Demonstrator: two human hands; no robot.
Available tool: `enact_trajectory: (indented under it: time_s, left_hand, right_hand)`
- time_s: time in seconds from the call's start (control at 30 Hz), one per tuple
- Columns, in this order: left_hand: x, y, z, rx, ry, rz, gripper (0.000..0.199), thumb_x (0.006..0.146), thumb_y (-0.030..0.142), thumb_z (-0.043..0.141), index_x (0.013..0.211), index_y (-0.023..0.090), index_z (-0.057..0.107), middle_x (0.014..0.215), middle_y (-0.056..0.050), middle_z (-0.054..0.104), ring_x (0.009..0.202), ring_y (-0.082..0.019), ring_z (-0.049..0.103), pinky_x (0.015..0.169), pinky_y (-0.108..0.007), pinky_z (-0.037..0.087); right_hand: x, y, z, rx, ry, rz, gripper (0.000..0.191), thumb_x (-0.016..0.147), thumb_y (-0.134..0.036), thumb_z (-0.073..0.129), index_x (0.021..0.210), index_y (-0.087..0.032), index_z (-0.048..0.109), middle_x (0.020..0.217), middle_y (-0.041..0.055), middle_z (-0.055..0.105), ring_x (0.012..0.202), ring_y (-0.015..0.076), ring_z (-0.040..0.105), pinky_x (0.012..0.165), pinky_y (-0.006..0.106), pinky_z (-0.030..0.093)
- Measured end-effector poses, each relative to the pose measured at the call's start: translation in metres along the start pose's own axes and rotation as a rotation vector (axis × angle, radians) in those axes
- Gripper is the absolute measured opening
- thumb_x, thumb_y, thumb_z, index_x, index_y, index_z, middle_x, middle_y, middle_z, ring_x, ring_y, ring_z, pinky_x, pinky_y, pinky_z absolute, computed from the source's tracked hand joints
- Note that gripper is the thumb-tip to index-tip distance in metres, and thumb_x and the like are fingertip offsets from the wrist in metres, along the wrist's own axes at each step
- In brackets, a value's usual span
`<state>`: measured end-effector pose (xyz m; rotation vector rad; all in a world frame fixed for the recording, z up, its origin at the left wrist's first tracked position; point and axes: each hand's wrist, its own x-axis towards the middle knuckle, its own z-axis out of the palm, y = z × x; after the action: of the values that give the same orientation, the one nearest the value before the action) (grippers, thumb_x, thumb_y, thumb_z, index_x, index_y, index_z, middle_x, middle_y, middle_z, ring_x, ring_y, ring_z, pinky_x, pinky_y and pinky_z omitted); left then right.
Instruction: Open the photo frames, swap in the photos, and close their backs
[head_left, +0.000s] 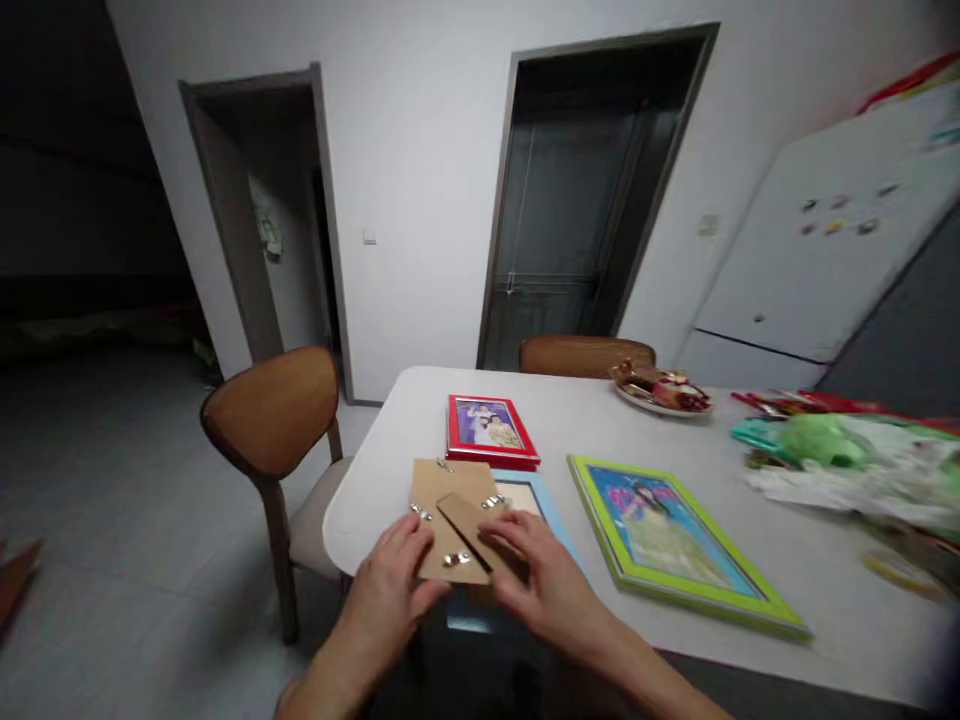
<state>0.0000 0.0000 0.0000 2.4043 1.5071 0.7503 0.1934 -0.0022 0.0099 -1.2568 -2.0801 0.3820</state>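
Between my two hands is a brown picture-frame backing board (427, 485) with small metal clips and a fold-out stand (466, 525) on its face. My left hand (394, 570) grips its left lower edge, thumb along the bottom. With thumb and fingers, my right hand (544, 575) holds the right lower side, by the stand. A light blue picture frame (551, 510) lies partly hidden beneath the board. Just beyond it is a red picture frame (491, 430) with a photo. A lime-green picture frame (682, 540) with a photo rests to the right.
Plastic bags and wrappings (840, 450) are heaped on the right of the white table (367, 500). A plate of decorative items (660, 388) stands at the back. A roll of tape (904, 572) lies at right. Chairs (274, 410) flank the table's left and far sides.
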Motion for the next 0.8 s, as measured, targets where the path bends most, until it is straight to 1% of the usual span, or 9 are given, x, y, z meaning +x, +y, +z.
enact_trajectory:
  time_s: [0.13, 0.27, 0.37, 0.47, 0.53, 0.6, 0.7, 0.73, 0.8]
  left_hand:
    - [0.005, 0.024, 0.028, -0.054, -0.082, 0.082, 0.038, 0.065, 0.016, 0.064, 0.101, 0.012, 0.053, 0.118, -0.013, 0.05, 0.111, -0.023, 0.044, 0.094, -0.035, 0.037]
    - [0.008, 0.032, 0.043, -0.068, -0.111, 0.083, 0.037, 0.065, 0.016, 0.064, 0.101, 0.013, 0.053, 0.117, -0.013, 0.05, 0.11, -0.023, 0.045, 0.094, -0.035, 0.037]
    - [0.008, 0.029, 0.046, -0.053, -0.122, 0.09, 0.03, 0.069, 0.016, 0.06, 0.098, 0.013, 0.055, 0.116, -0.012, 0.051, 0.11, -0.023, 0.044, 0.095, -0.037, 0.036]
    - [0.007, 0.027, 0.045, -0.04, -0.143, 0.112, 0.016, 0.073, 0.014, 0.053, 0.089, 0.014, 0.058, 0.11, -0.01, 0.055, 0.111, -0.022, 0.043, 0.095, -0.037, 0.034]
    - [0.006, 0.028, 0.044, -0.041, -0.148, 0.108, 0.014, 0.075, 0.014, 0.05, 0.086, 0.014, 0.058, 0.107, -0.01, 0.057, 0.112, -0.022, 0.042, 0.095, -0.038, 0.033]
    - [0.003, 0.029, 0.043, -0.054, -0.162, 0.103, 0.017, 0.074, 0.018, 0.053, 0.091, 0.016, 0.056, 0.111, -0.009, 0.055, 0.114, -0.023, 0.039, 0.096, -0.042, 0.03]
    - [0.0, 0.03, 0.043, -0.079, -0.205, 0.121, 0.037, 0.068, 0.027, 0.062, 0.102, 0.019, 0.051, 0.122, -0.009, 0.047, 0.117, -0.025, 0.036, 0.098, -0.048, 0.023]
    - [-0.001, 0.03, 0.044, -0.082, -0.214, 0.127, 0.039, 0.067, 0.027, 0.063, 0.103, 0.02, 0.05, 0.123, -0.008, 0.046, 0.117, -0.025, 0.036, 0.098, -0.049, 0.022]
    - [-0.001, 0.029, 0.045, -0.082, -0.22, 0.125, 0.037, 0.067, 0.026, 0.062, 0.102, 0.021, 0.05, 0.123, -0.008, 0.046, 0.117, -0.024, 0.036, 0.098, -0.049, 0.021]
  right_hand:
    - [-0.031, 0.03, -0.021, -0.045, -0.027, 0.096, 0.034, 0.062, -0.015, 0.048, 0.094, -0.019, 0.057, 0.101, 0.0082, 0.052, 0.096, 0.0205, 0.048, 0.085, 0.037, 0.038]
    - [-0.041, 0.045, -0.025, -0.083, -0.044, 0.131, 0.031, 0.062, -0.016, 0.047, 0.091, -0.019, 0.059, 0.099, 0.0086, 0.053, 0.095, 0.0212, 0.048, 0.085, 0.037, 0.037]
    - [-0.039, 0.051, -0.018, -0.134, -0.023, 0.123, 0.032, 0.062, -0.016, 0.047, 0.091, -0.018, 0.06, 0.1, 0.0088, 0.053, 0.095, 0.0211, 0.048, 0.085, 0.037, 0.037]
    - [-0.038, 0.056, -0.009, -0.199, -0.008, 0.105, 0.033, 0.062, -0.016, 0.048, 0.092, -0.019, 0.059, 0.099, 0.0089, 0.053, 0.093, 0.0215, 0.048, 0.084, 0.037, 0.036]
    - [-0.039, 0.058, -0.004, -0.242, -0.008, 0.089, 0.033, 0.063, -0.016, 0.048, 0.093, -0.019, 0.059, 0.1, 0.0091, 0.053, 0.093, 0.0218, 0.047, 0.083, 0.038, 0.036]
    - [-0.039, 0.06, -0.002, -0.271, -0.022, 0.077, 0.03, 0.065, -0.019, 0.048, 0.093, -0.019, 0.059, 0.101, 0.0088, 0.053, 0.094, 0.0217, 0.047, 0.082, 0.037, 0.035]
    - [-0.031, 0.066, -0.003, -0.316, -0.038, 0.078, 0.028, 0.07, -0.022, 0.046, 0.095, -0.019, 0.059, 0.103, 0.0087, 0.052, 0.095, 0.021, 0.046, 0.082, 0.034, 0.035]
    - [-0.027, 0.069, -0.004, -0.348, -0.028, 0.091, 0.03, 0.071, -0.022, 0.044, 0.097, -0.019, 0.058, 0.104, 0.009, 0.052, 0.096, 0.021, 0.045, 0.082, 0.034, 0.035]
    - [-0.017, 0.075, -0.006, -0.436, -0.002, 0.139, 0.032, 0.073, -0.021, 0.041, 0.101, -0.019, 0.057, 0.104, 0.0097, 0.052, 0.095, 0.0214, 0.045, 0.081, 0.034, 0.035]
